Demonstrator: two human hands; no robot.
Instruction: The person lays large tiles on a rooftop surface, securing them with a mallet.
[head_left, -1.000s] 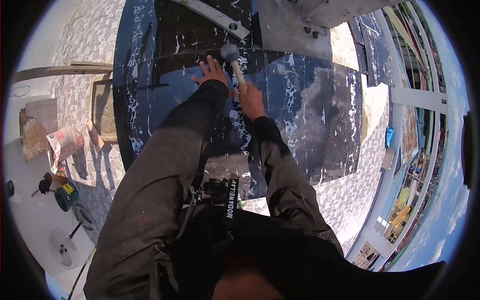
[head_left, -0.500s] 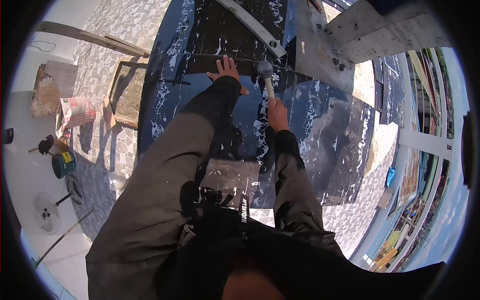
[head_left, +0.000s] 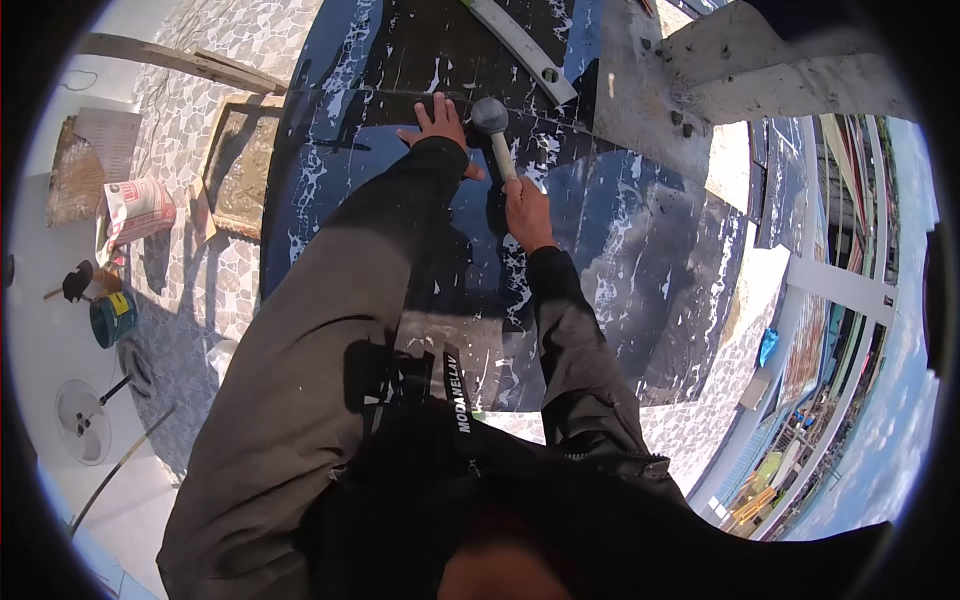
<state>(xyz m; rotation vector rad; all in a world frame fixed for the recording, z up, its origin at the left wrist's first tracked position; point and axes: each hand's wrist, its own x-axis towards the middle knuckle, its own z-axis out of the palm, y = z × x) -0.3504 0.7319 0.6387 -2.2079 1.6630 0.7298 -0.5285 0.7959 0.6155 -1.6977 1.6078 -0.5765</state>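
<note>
- Left hand (head_left: pixel 438 125), seen from the head view: open, fingers spread and pointing away from the body, palm down over the dark tiles (head_left: pixel 650 285), just beside the mallet's head.
- And the right hand (head_left: pixel 528 212) has the mallet (head_left: pixel 500 145), fingers closed round the lower part of its pale handle!
- The mallet sits over the dark tiles, to the right of the left hand, its rounded grey head pointing away from the person; whether that head touches the surface, this angle does not tell.
- Here are the tiles themselves: dark, glossy, streaked and spattered with white, with thin joints running between them and the shadow of the arms falling across.
- Up beyond the hands, a long pale level (head_left: pixel 522 50) lies slantwise on the dark tiles, a round opening near its closer end.
- Over to the right, a rough concrete block (head_left: pixel 760 70) stands past a strip of grey, gritty surface.
- Out on the left, a shallow wooden tray (head_left: pixel 212 195) holds a grey-brown mix on the stone-patterned floor (head_left: pixel 232 275), and a red-and-white bag (head_left: pixel 140 208) is near it.
- Closer in on that side come a green bucket (head_left: pixel 113 320) with a yellow label and a fan (head_left: pixel 84 420) with pale blades.
</note>
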